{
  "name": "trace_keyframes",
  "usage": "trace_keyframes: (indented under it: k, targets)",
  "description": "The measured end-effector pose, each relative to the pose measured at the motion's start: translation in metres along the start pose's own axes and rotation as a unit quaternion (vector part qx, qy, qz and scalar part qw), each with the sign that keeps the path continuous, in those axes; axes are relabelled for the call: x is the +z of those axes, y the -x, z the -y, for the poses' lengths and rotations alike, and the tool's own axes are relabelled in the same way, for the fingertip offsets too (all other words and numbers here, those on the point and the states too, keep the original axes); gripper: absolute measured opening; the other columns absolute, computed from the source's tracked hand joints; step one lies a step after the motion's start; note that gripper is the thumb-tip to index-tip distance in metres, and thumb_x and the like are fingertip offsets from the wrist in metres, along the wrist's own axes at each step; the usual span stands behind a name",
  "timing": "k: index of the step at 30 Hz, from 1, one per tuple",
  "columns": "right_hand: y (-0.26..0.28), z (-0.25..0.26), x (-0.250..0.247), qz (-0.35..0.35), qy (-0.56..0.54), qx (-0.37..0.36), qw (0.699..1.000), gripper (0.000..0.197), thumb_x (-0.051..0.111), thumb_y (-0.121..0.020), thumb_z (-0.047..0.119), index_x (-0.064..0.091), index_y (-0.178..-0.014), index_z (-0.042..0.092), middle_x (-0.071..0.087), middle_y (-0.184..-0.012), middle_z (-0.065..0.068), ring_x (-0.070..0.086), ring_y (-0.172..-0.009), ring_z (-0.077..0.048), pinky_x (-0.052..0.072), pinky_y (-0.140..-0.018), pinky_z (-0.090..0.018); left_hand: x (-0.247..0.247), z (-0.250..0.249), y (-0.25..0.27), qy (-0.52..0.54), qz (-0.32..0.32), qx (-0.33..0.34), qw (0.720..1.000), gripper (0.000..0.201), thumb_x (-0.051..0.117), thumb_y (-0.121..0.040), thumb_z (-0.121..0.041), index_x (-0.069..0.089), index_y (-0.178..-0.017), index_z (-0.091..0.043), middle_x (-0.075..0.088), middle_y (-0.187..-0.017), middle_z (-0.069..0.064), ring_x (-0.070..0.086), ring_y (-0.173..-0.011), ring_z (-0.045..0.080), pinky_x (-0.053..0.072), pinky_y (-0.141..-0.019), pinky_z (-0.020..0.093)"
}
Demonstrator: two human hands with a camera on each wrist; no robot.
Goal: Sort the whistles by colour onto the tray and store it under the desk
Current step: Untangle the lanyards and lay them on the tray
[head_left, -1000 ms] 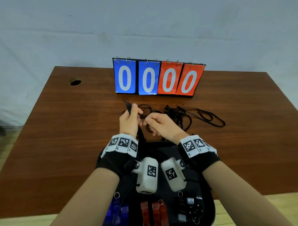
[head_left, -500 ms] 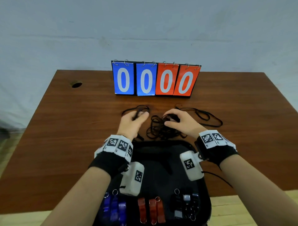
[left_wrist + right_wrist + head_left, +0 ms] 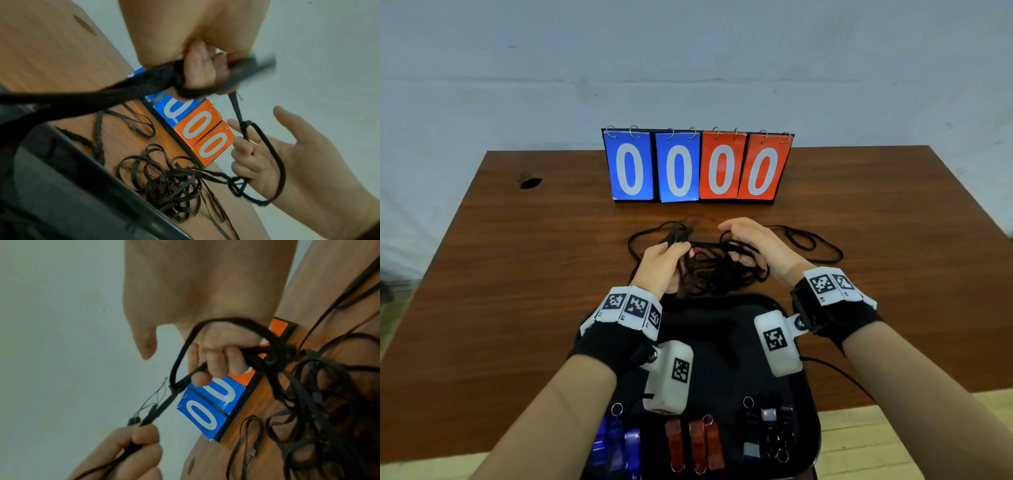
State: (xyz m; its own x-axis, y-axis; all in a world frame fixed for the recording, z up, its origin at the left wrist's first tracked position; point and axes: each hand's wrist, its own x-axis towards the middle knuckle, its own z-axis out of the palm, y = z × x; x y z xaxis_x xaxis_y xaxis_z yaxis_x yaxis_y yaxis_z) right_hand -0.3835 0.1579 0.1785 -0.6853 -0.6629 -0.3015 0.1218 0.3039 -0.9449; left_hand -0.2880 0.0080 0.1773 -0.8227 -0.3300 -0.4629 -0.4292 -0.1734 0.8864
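Since the last look our hands came up off the desk point(image 3: 524, 281) with the cords point(image 3: 709, 270): left hand point(image 3: 661, 263) fingers pinch a bunch, right hand point(image 3: 753, 246) fingers hook a loop, stretched left-right between them. The whistles point(image 3: 697, 443) sit near us on the black tray point(image 3: 722, 318), blue, red, black, long axes pointing away toward the scoreboard point(image 3: 697, 168). The tangle lies between.

On the black tray point(image 3: 810, 394) at my desk's near edge, my whistles lie in three upright groups along its near side: blue whistles point(image 3: 616, 445) left, red whistles point(image 3: 693, 443) middle, black whistles point(image 3: 768, 431) right, key rings attached.
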Motion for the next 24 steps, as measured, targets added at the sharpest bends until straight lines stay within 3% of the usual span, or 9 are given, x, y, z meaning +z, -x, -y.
trace_keyframes:
  k: [2,5,7,10,13,15,18,22,24]
  targets:
    - [-0.001,0.001,-0.004,-0.001,0.039,0.029,0.999,0.037,0.030,-0.098,0.043,0.058,-0.104,0.018,0.049,-0.058,0.004,0.038,-0.044,-0.004,0.031,-0.049,-0.017,-0.001,-0.001,-0.001,-0.027,-0.011,0.005,1.000,0.035,0.047,-0.091,-0.018,0.047,-0.056,-0.016,0.036,-0.039,-0.007,0.029,-0.030,0.007,0.024,-0.037,0.015]
    - [0.000,0.005,-0.007,0.041,0.033,0.047,0.997,0.049,0.028,-0.098,0.044,0.063,-0.076,0.017,0.047,-0.052,0.003,0.035,-0.039,-0.006,0.026,-0.042,-0.016,-0.003,0.000,-0.003,-0.001,-0.003,0.008,1.000,0.037,0.043,-0.090,-0.016,0.040,-0.053,-0.014,0.033,-0.034,-0.009,0.024,-0.027,0.006,0.020,-0.033,0.012]
    - [-0.001,0.006,-0.009,0.062,0.004,0.057,0.996,0.053,0.030,-0.098,0.040,0.063,-0.066,0.015,0.051,-0.052,0.001,0.041,-0.040,-0.008,0.032,-0.043,-0.019,-0.004,-0.001,-0.003,0.007,-0.002,0.007,1.000,0.037,0.043,-0.089,-0.016,0.038,-0.052,-0.015,0.031,-0.034,-0.008,0.021,-0.027,0.007,0.019,-0.033,0.012]
    - [-0.002,0.006,-0.011,0.091,-0.020,0.077,0.993,0.036,0.041,-0.095,0.027,0.063,-0.074,0.010,0.059,-0.054,0.002,0.055,-0.048,-0.008,0.044,-0.055,-0.021,-0.005,-0.003,-0.002,0.000,-0.001,0.012,1.000,0.038,0.042,-0.089,-0.015,0.037,-0.051,-0.015,0.031,-0.034,-0.008,0.022,-0.027,0.007,0.020,-0.033,0.013]
    - [-0.003,0.006,-0.009,0.122,0.029,0.054,0.991,0.019,0.051,-0.081,0.024,0.064,-0.075,0.012,0.060,-0.062,0.003,0.057,-0.060,-0.007,0.045,-0.061,-0.015,-0.003,-0.005,-0.001,-0.007,-0.001,0.017,1.000,0.038,0.042,-0.089,-0.015,0.037,-0.052,-0.014,0.031,-0.034,-0.008,0.024,-0.026,0.006,0.022,-0.032,0.011]
    - [-0.003,0.007,-0.006,0.128,0.046,0.047,0.990,0.014,0.053,-0.083,0.019,0.063,-0.074,0.015,0.060,-0.072,0.002,0.056,-0.068,-0.008,0.043,-0.068,-0.017,-0.002,-0.006,-0.002,-0.008,-0.002,0.015,1.000,0.038,0.042,-0.090,-0.015,0.037,-0.052,-0.014,0.032,-0.034,-0.008,0.024,-0.025,0.006,0.021,-0.031,0.010]
    - [-0.004,0.006,-0.005,0.078,0.004,0.010,0.997,0.025,0.044,-0.092,0.006,0.061,-0.076,0.015,0.059,-0.078,0.002,0.054,-0.076,-0.011,0.041,-0.075,-0.024,-0.003,-0.005,-0.001,-0.016,-0.006,0.009,1.000,0.038,0.042,-0.090,-0.015,0.037,-0.052,-0.014,0.031,-0.037,-0.007,0.024,-0.027,0.006,0.021,-0.032,0.010]
    - [-0.003,0.003,-0.011,0.014,-0.027,-0.046,0.998,0.022,0.049,-0.083,0.019,0.064,-0.067,0.018,0.063,-0.070,0.008,0.057,-0.082,-0.016,0.043,-0.087,-0.033,-0.008,-0.003,-0.001,-0.020,-0.023,0.010,0.999,0.037,0.041,-0.090,-0.014,0.035,-0.053,-0.014,0.028,-0.036,-0.008,0.021,-0.027,0.006,0.019,-0.031,0.011]
    - [-0.001,0.004,-0.012,0.014,-0.067,-0.045,0.997,0.028,0.046,-0.087,0.012,0.061,-0.064,0.013,0.061,-0.062,0.004,0.059,-0.076,-0.019,0.047,-0.087,-0.032,-0.009,-0.002,-0.002,-0.004,-0.028,0.009,1.000,0.037,0.040,-0.090,-0.013,0.034,-0.054,-0.014,0.028,-0.031,-0.010,0.022,-0.024,0.004,0.019,-0.030,0.009]
